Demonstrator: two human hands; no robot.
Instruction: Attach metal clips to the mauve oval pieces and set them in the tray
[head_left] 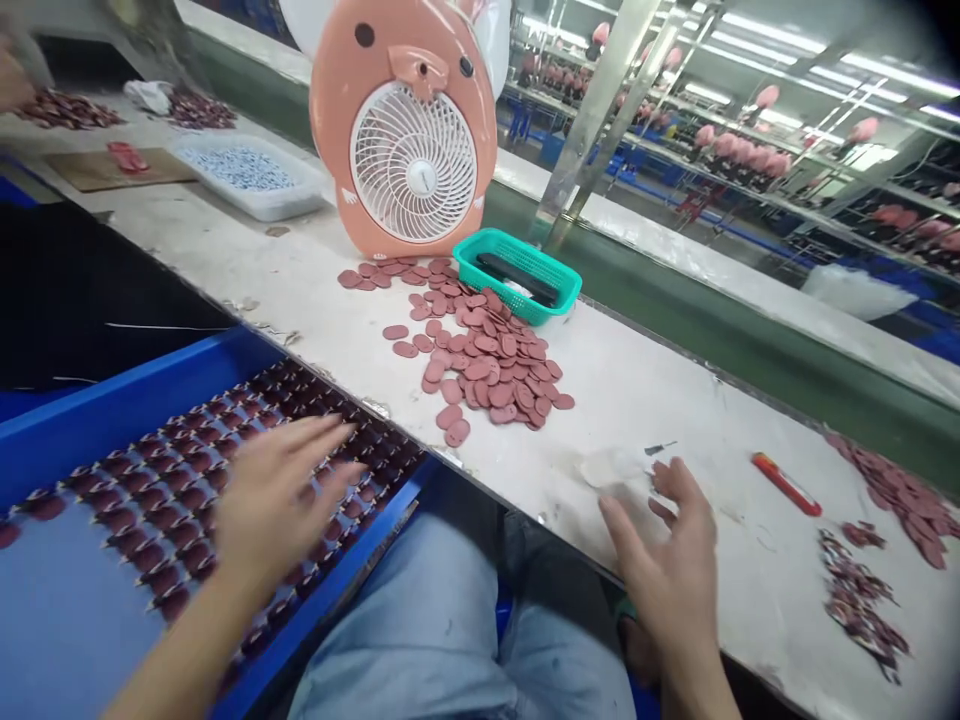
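Observation:
My left hand (274, 500), slightly blurred, hovers over a blue tray (67, 590), its fingers stretched out and holding nothing. Rows of small dark-red pieces (161, 515) with pale tips fill much of that tray. At the table's near edge my right hand (671, 560) is held with thumb and fingers apart, nothing visible between them. Just beyond its fingertips lie a small dark pointed item (660, 448) and a whitish patch (611, 467) that I cannot make out. A heap of flat reddish-brown oval pieces (487, 360) spreads over the table between and beyond my hands.
A pink animal-shaped fan (420, 180) stands at the back beside a green basket (517, 270) holding a black object. Right lie a red cutter-like tool (787, 483), small dark pieces (862, 600) and more ovals (900, 490). A white tub (289, 195) sits left, near another person's hand (11, 80).

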